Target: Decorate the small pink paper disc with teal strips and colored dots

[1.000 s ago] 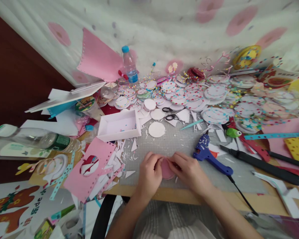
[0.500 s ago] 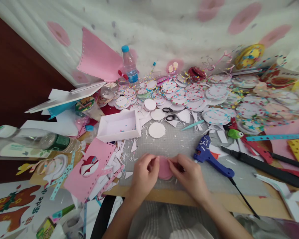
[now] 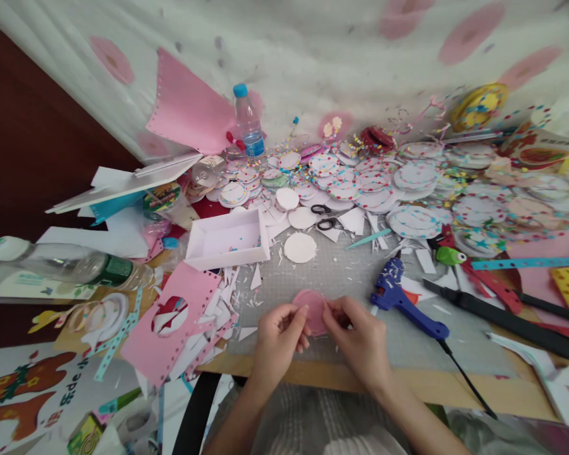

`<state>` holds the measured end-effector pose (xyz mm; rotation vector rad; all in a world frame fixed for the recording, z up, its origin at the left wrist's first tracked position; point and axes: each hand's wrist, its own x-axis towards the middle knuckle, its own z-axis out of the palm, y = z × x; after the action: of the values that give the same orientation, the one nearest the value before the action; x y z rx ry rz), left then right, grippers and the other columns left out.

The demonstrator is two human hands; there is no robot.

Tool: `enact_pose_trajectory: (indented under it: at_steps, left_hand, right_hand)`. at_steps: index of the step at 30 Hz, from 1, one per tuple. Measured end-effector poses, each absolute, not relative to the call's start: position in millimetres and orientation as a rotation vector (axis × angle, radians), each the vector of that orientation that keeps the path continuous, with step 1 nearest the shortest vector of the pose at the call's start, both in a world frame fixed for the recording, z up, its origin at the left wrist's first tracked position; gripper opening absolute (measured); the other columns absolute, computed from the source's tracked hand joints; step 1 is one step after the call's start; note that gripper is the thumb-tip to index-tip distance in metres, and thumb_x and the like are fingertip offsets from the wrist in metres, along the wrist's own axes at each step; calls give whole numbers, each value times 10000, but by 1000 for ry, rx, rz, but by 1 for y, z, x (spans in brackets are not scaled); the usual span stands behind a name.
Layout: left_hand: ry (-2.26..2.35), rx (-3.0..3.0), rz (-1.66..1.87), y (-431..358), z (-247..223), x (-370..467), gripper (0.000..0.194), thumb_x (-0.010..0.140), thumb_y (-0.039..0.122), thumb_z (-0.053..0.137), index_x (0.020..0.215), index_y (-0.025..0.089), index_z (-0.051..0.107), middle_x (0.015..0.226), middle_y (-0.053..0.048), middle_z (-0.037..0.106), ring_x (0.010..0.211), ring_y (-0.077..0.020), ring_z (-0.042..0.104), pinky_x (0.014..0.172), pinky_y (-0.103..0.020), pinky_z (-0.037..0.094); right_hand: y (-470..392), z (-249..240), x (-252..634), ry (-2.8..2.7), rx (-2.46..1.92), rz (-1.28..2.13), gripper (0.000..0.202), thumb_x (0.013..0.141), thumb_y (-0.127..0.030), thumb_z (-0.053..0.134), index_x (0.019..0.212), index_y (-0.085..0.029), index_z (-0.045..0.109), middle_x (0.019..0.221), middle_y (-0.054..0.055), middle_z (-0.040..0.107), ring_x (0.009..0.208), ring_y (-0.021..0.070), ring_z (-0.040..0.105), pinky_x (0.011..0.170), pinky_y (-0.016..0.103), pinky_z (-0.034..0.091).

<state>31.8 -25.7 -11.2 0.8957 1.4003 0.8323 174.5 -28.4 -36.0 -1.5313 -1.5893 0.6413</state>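
Note:
A round pink paper disc (image 3: 313,309) is held low over the grey cutting mat, close to the table's front edge. My left hand (image 3: 281,333) pinches its left edge between thumb and fingers. On the opposite edge, my right hand (image 3: 355,325) grips it the same way. Just beyond the disc, a white paper circle (image 3: 300,248) lies flat on the mat. To the right of my right hand rests a blue glue gun (image 3: 398,300), its nozzle pointing away from me.
An open white box (image 3: 227,239) stands left of the mat, near pink cut paper (image 3: 171,322) and scraps. Black-handled scissors (image 3: 326,224) lie ahead. Stacks of decorated paper circles (image 3: 370,180) line the back. A black tool (image 3: 502,319) lies right. Bottles (image 3: 249,123) stand behind.
The pink disc has turned or shifted slightly up and left in my fingers. My left hand's grip has moved lower along its edge, with fingers now showing beneath.

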Motion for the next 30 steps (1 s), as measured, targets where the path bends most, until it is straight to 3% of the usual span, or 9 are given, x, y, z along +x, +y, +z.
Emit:
enact_pose_trajectory:
  at_steps: [4, 9, 13, 15, 17, 19, 21, 30]
  left_hand:
    - [1389, 856, 873, -25, -13, 31, 382, 757, 517, 651, 685, 145, 604, 547, 8, 596, 426, -85, 525, 405, -192, 409]
    - [1356, 906, 827, -16, -11, 17, 370, 775, 500, 647, 676, 144, 624, 552, 11, 586, 428, -76, 504, 406, -188, 394]
    - [1310, 1066, 719, -9, -5, 5, 339, 841, 460, 589, 788, 135, 671, 599, -6, 612, 455, -85, 520, 432, -198, 422]
    - [1316, 1226, 775, -8, -2, -1, 294, 884, 404, 551, 948, 149, 681, 698, -34, 661, 538, -111, 579, 502, -222, 483]
    - [1304, 1496, 846, -8, 1, -7, 248, 908, 326, 535, 1069, 193, 668, 899, -76, 698, 750, -156, 650, 670, -274, 543]
    - [1228, 1804, 833, -8, 4, -14, 221, 911, 252, 541, 1088, 236, 672, 1091, -92, 674, 982, -192, 634, 859, -340, 525]
    - [1114, 2046, 752, -8, 7, -19, 220, 906, 199, 546, 1071, 255, 680, 1168, -86, 653, 1083, -207, 595, 954, -389, 481]
    - [1018, 2370, 669, -5, 0, -13, 133, 908, 190, 565, 886, 212, 694, 1072, -76, 659, 990, -189, 594, 886, -348, 488]
  right_hand:
    - [-27, -35, 170, -1403, -1563, 807, 190, 857, -322, 568, 702, -212, 579, 572, -3, 596, 493, 123, 523, 485, 245, 419]
    - [-18, -27, 179, -1170, -1385, 1404, 300, 831, -482, 597, 725, -207, 541, 517, -32, 559, 416, 100, 488, 398, 220, 363]
    - [-8, -24, 192, -1106, -1251, 1829, 361, 794, -535, 627, 772, -186, 538, 553, -21, 618, 401, 85, 512, 365, 190, 329]
    - [-5, -25, 196, -1105, -1241, 1869, 373, 768, -531, 658, 772, -174, 549, 564, -18, 628, 418, 80, 523, 379, 186, 348]
    - [-4, -26, 198, -1107, -1272, 1832, 375, 755, -527, 673, 764, -169, 560, 543, -23, 619, 425, 79, 520, 395, 191, 371]
    - [-5, -27, 198, -1107, -1293, 1797, 370, 754, -525, 672, 758, -169, 572, 519, -24, 613, 423, 83, 514, 413, 205, 397]
    - [-7, -28, 198, -1097, -1283, 1784, 364, 759, -523, 670, 751, -170, 580, 516, -17, 619, 432, 90, 523, 435, 218, 423]
    - [-12, -29, 194, -940, -1229, 1825, 316, 774, -483, 683, 766, -180, 593, 658, 7, 683, 558, 110, 608, 530, 222, 474]
